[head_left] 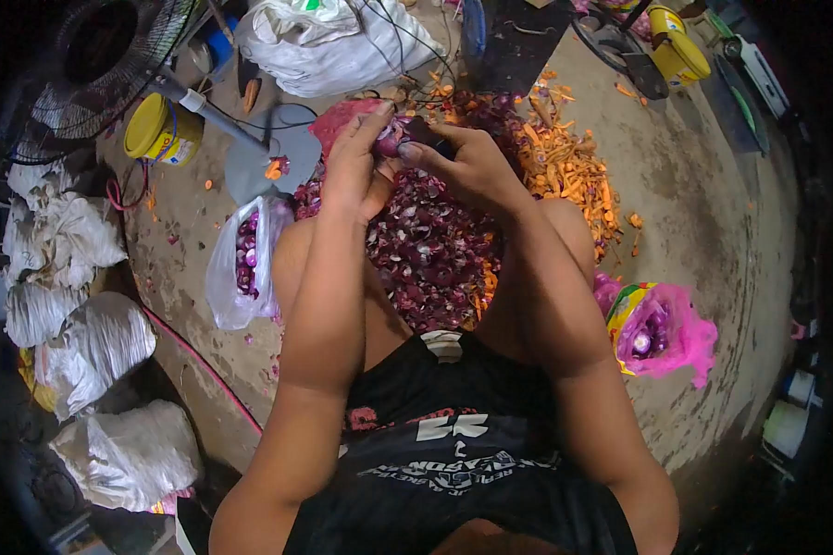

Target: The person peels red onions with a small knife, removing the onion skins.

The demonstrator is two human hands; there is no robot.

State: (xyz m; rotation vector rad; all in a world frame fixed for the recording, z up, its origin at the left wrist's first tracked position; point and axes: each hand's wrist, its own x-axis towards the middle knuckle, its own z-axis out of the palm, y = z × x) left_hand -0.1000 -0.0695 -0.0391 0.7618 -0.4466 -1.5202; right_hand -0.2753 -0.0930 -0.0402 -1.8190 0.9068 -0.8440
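A purple-red onion (393,139) is gripped in my left hand (354,166), raised above the floor in front of my knees. Close against it on the other side is my right hand (472,166), its thumb reaching the onion and its fingers curled around a dark flat object (424,136); I cannot tell what kind it is. Below both hands, a heap of red onion skins (426,240) spreads between my legs. Behind the left hand lies a red mesh sack (338,122).
Orange peelings (569,176) are piled to the right. A clear bag (245,264) and a pink bag (666,333) hold onions. A fan (217,120) on a round base and a yellow bucket (162,129) stand left. White sacks (97,351) line the left side.
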